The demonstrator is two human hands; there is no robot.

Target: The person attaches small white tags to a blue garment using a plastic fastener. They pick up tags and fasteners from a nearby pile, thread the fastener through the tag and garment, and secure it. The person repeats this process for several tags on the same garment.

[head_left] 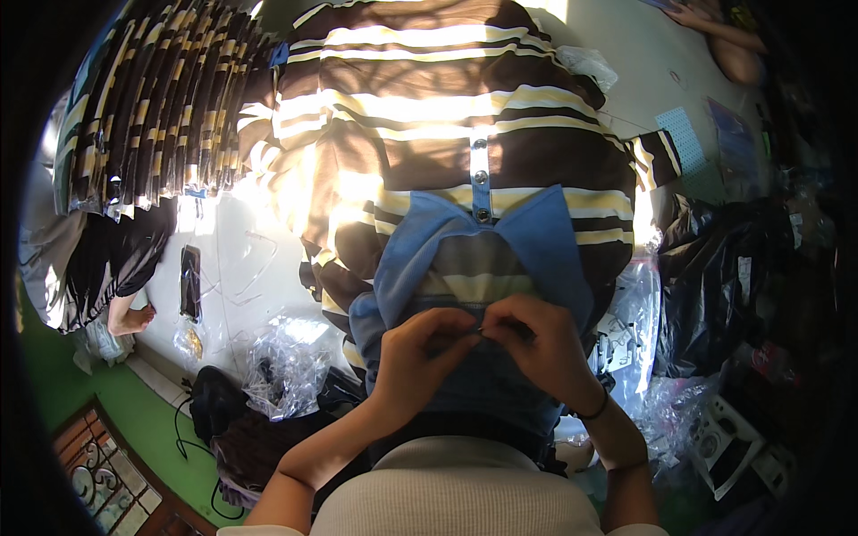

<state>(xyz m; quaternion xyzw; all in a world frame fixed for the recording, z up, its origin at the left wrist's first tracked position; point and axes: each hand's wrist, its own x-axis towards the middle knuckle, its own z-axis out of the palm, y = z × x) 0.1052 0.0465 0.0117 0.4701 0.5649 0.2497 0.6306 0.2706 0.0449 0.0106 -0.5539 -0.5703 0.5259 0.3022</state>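
A brown polo shirt [420, 161] with cream and black stripes lies spread before me, its blue collar [545, 237] nearest my body and folded open. Snap-like buttons run down its blue-edged placket [481, 179]. Over the back of the collar, my left hand [420, 357] and my right hand [545, 348] meet with fingertips almost touching. Both are closed in a pinch, thumb against forefinger. A tiny glint shows between the fingertips, too small to name. Blue fabric lies under both hands.
Several folded striped shirts in clear bags [161, 116] stand in a row at the far left. A phone [190, 281] and crumpled clear plastic [286, 366] lie on the left. Black plastic bags [724, 277] are at right. Another person's arm [715, 27] shows at top right, a bare foot [131, 317] at left.
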